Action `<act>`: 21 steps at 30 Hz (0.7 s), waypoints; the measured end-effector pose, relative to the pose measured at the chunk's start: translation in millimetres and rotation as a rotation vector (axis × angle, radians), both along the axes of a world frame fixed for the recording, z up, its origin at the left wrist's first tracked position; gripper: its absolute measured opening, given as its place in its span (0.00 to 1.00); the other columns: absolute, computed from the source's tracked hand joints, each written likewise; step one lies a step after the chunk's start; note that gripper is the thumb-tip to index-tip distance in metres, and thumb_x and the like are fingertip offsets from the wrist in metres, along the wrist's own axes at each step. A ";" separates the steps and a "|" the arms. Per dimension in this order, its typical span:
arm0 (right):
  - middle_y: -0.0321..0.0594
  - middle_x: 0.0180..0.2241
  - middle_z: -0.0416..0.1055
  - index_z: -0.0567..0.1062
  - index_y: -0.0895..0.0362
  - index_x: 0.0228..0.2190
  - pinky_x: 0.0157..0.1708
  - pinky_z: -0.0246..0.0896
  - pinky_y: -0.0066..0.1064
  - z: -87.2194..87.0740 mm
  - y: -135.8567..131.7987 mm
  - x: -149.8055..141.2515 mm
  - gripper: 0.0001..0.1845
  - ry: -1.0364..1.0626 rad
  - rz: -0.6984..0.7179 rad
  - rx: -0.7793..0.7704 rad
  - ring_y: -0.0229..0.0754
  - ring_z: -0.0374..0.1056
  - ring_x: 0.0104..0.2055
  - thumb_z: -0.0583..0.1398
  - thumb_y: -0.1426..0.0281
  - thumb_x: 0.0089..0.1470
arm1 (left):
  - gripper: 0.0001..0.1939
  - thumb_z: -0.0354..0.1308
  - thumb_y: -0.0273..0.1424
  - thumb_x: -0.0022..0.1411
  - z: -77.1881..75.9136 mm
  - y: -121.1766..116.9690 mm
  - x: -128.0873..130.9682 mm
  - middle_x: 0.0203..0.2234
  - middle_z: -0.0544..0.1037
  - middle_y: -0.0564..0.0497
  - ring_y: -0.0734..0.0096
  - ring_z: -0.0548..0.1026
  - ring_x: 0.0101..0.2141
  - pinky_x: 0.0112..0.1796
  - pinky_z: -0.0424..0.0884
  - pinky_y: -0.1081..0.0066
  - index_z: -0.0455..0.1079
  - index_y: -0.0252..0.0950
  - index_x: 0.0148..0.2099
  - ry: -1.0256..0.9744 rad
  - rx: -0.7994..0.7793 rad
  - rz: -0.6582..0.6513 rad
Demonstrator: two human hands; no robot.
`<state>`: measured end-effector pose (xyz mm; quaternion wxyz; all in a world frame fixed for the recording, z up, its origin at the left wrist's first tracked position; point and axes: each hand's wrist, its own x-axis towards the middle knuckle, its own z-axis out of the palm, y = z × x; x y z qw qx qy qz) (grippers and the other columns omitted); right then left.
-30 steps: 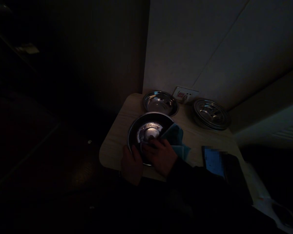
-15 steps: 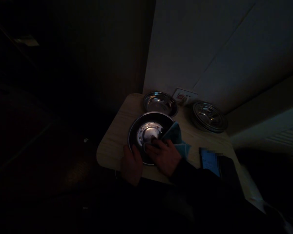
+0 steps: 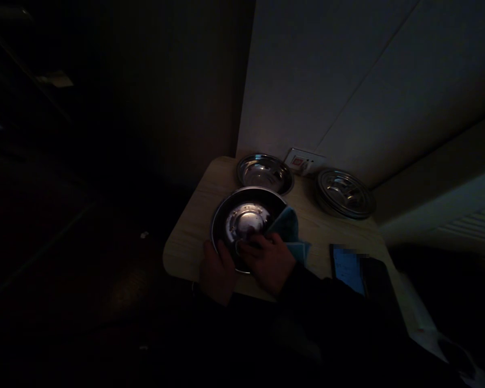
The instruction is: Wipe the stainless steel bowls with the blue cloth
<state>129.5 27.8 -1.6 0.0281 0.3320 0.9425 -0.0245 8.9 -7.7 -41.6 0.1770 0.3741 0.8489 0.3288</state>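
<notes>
A round metal bowl (image 3: 248,213) with shiny, spotted insides stands at the near part of the small wooden table. My left hand (image 3: 218,272) grips its near left rim, thumb and fingers closed on the edge. Inside the near right part of the bowl, my right hand (image 3: 269,262) presses a blue-green cloth (image 3: 286,225) against the metal. The cloth drapes over the right rim, with a corner hanging toward the tabletop. Part of it is hidden beneath my right fingers.
Behind the bowl lies another metal dish (image 3: 264,171). A stack of metal dishes (image 3: 345,194) sits at the right by the wall, near a wall socket (image 3: 304,161). A lit phone (image 3: 348,269) rests on the right side of the wooden table (image 3: 189,231). The surroundings are very dark.
My right hand has shifted slightly left with the cloth in the bowl. My left hand stays on the rim. The view has moved a little.
</notes>
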 end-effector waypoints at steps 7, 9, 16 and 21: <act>0.36 0.54 0.63 0.67 0.53 0.47 0.45 0.45 0.42 -8.9 -4.2 -3.6 0.17 0.082 0.023 -0.029 0.44 0.51 0.55 0.50 0.73 0.57 | 0.09 0.43 0.34 0.61 0.1 -2.8 1.2 0.17 0.64 0.53 0.72 0.64 0.17 0.19 0.50 0.74 0.61 0.35 0.34 0.004 -0.003 -0.007; 0.36 0.54 0.62 0.66 0.53 0.48 0.44 0.46 0.41 -9.3 -4.0 -6.4 0.17 0.101 0.013 -0.045 0.44 0.52 0.54 0.51 0.72 0.57 | 0.09 0.43 0.34 0.61 -0.1 -3.3 0.3 0.17 0.64 0.53 0.72 0.64 0.18 0.19 0.50 0.74 0.60 0.35 0.34 0.011 0.005 -0.008; 0.40 0.43 0.72 0.73 0.55 0.38 0.41 0.48 0.43 8.0 -3.5 30.4 0.11 -0.062 -0.001 0.000 0.46 0.59 0.47 0.54 0.74 0.54 | 0.09 0.44 0.35 0.61 -4.0 -2.5 2.5 0.17 0.64 0.53 0.72 0.64 0.18 0.20 0.50 0.74 0.60 0.36 0.34 0.041 0.040 -0.011; 0.43 0.46 0.70 0.72 0.57 0.42 0.42 0.54 0.43 15.0 3.2 52.9 0.15 0.185 -0.093 0.138 0.48 0.62 0.47 0.51 0.76 0.54 | 0.08 0.44 0.34 0.61 0.7 -0.7 1.0 0.17 0.64 0.53 0.72 0.64 0.19 0.20 0.51 0.74 0.59 0.37 0.32 0.018 0.039 -0.006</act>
